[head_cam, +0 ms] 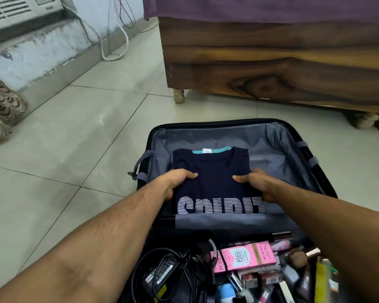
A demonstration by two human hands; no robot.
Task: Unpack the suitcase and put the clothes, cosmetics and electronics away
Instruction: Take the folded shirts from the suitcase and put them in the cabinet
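Both hands, left hand (179, 182) and right hand (257, 185), pinch my folded navy printed T-shirt (212, 178) mid-frame; lifting by its edges may unfold it (teal garment (212, 150) beneath could snag).

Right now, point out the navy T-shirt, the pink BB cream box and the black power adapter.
navy T-shirt (214, 171): head view, on its chest above the lettering.
pink BB cream box (246, 256): head view, on its printed top face.
black power adapter (160, 275): head view, on its labelled top.
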